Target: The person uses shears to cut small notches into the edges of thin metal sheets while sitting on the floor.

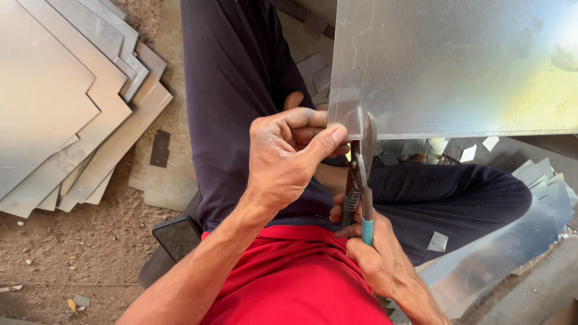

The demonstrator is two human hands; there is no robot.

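- Dirt floor point(72, 241), cut sheets point(54, 90) stacked upper left.
- L hand point(289, 156) pinches corner of metal sheet point(457, 66), upper right.
- R hand point(376, 253) closed round tin snips point(360, 180), centre.
- Risk: thumb sits near blades; sheet may flex, cut wanders.

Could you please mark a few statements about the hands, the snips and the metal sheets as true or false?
1. The right hand grips the handles of the tin snips. True.
2. The left hand rests flat on the ground. False: its fingers pinch the corner of the metal sheet.
3. The snips' blades meet the sheet's lower edge near its corner. True.
4. The stack of cut sheets lies on the person's lap. False: it lies on the dirt to the left.
5. A dark phone lies beside the person's leg. True.
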